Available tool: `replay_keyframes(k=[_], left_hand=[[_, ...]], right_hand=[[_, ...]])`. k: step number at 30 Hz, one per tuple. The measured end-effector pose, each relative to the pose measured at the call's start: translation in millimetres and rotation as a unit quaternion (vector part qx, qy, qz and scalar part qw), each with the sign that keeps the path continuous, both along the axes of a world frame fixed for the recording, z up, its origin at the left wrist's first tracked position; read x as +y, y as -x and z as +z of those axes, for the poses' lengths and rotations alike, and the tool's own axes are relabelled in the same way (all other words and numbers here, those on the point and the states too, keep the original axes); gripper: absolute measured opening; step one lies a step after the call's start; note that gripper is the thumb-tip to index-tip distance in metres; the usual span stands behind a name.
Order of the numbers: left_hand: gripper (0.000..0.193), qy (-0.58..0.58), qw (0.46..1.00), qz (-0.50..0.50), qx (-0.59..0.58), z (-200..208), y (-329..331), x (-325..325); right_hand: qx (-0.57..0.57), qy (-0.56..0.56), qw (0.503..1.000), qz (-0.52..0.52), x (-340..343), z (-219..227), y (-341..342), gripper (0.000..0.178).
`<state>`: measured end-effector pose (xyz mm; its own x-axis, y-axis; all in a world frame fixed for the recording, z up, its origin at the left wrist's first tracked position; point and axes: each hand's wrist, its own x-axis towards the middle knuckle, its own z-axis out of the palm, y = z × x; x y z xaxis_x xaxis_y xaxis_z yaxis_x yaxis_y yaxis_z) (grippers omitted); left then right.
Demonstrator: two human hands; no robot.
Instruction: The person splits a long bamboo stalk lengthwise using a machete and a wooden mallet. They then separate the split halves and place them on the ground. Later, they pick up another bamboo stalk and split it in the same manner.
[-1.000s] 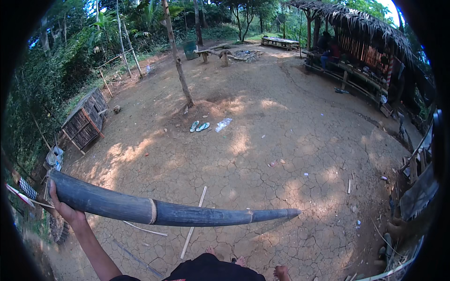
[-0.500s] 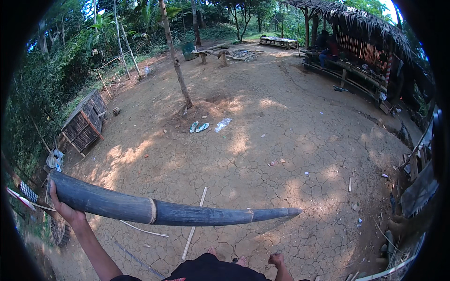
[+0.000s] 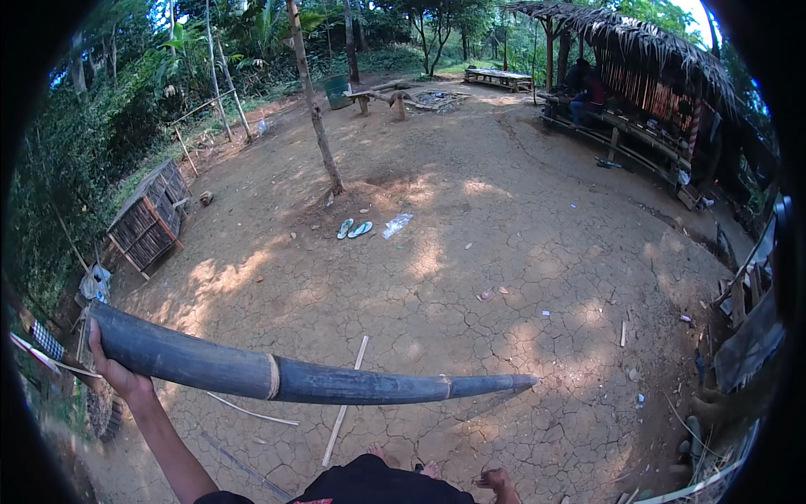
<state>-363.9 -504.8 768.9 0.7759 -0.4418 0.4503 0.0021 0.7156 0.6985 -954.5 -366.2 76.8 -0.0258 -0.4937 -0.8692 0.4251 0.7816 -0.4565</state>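
One bamboo pole (image 3: 285, 378), dark grey-green: my left hand (image 3: 113, 370) is closed around its thick butt end at the lower left, and I carry it level across my front, clear of the ground, tapering to a thin tip at the right. Two pale node rings counted along it. My right hand (image 3: 495, 481) shows only at the bottom edge, fingers partly cut off; I cannot tell whether it is open or closed, and it touches nothing I can see.

Below the pole, on the cracked dirt yard (image 3: 504, 277): my toes (image 3: 403, 462), and one pale thin stick (image 3: 344, 403) lying lengthwise under the pole, with a second, thinner strip (image 3: 252, 412) angled to its left.

Farther out, mid-yard: one pair of flip-flops (image 3: 354, 228), two pieces, side by side, with one clear plastic wrapper (image 3: 396, 224) just beside them, all near the foot of one slender tree trunk (image 3: 315, 101).

Left edge: one slatted wooden cage (image 3: 149, 223), tilted. Right: one thatched shelter (image 3: 646, 76) with a long bench. Far back: one green bin (image 3: 337, 91) and one low wooden platform (image 3: 499, 78).
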Motion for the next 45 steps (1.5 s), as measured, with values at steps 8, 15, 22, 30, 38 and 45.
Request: replay_keyframes(k=[8, 15, 22, 30, 38, 45], left_hand=[[0.046, 0.009, 1.000, 0.029, 0.009, -1, -7, -3], [0.042, 0.012, 1.000, -0.003, 0.008, -2, -5, 2], [0.041, 0.015, 1.000, 0.008, 0.019, -2, 0, 1], [0.039, 0.025, 0.999, 0.012, 0.015, -2, 0, 1], [0.039, 0.023, 0.999, -0.008, 0.020, -4, -1, 3], [0.039, 0.027, 0.999, -0.014, 0.015, -1, 2, 4]], right_hand=[[0.095, 0.017, 0.995, -0.008, -2, -4, -14, 0.025], [0.127, -0.005, 0.992, -0.001, -10, 21, -16, 0.024], [0.145, 0.004, 0.989, 0.031, -4, 23, -15, 0.029], [0.122, -0.021, 0.992, 0.004, -8, 29, -18, 0.025], [0.124, -0.006, 0.992, 0.009, -9, 27, -20, 0.025], [0.127, 0.002, 0.992, 0.019, -12, 30, -19, 0.027]])
